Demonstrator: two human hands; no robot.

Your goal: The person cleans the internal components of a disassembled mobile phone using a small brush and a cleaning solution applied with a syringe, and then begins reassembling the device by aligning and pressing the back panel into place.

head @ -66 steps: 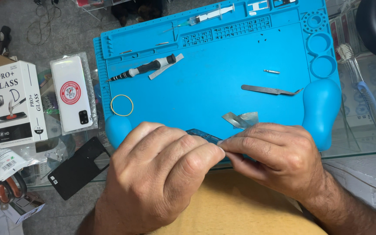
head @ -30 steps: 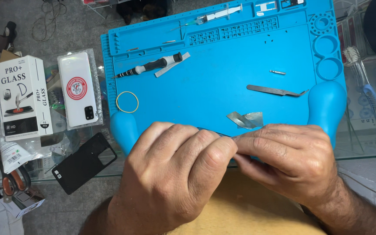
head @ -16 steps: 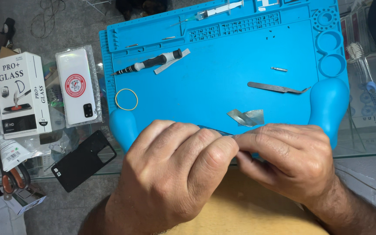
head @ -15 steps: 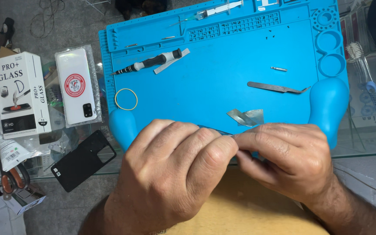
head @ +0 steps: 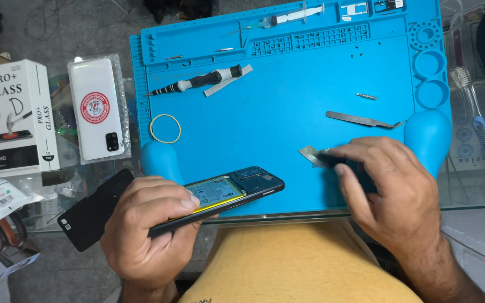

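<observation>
My left hand (head: 147,224) grips an opened black phone (head: 237,188) with its back off, battery and boards showing, held tilted over the near edge of the blue work mat (head: 287,112). My right hand (head: 391,196) rests on the mat to the right, fingers down on a small grey metal piece (head: 312,155). The two hands are apart.
On the mat lie tweezers (head: 360,119), a screwdriver (head: 197,84), a yellow rubber band (head: 165,128), a syringe (head: 287,17) and a small screw bit (head: 366,96). Left of it are a white box (head: 15,118), a white phone case (head: 96,109) and a black back cover (head: 91,210).
The hands were pressed together over the phone at the mat's near edge; now they have separated. The left hand holds the phone alone and the right has moved right onto the grey piece.
</observation>
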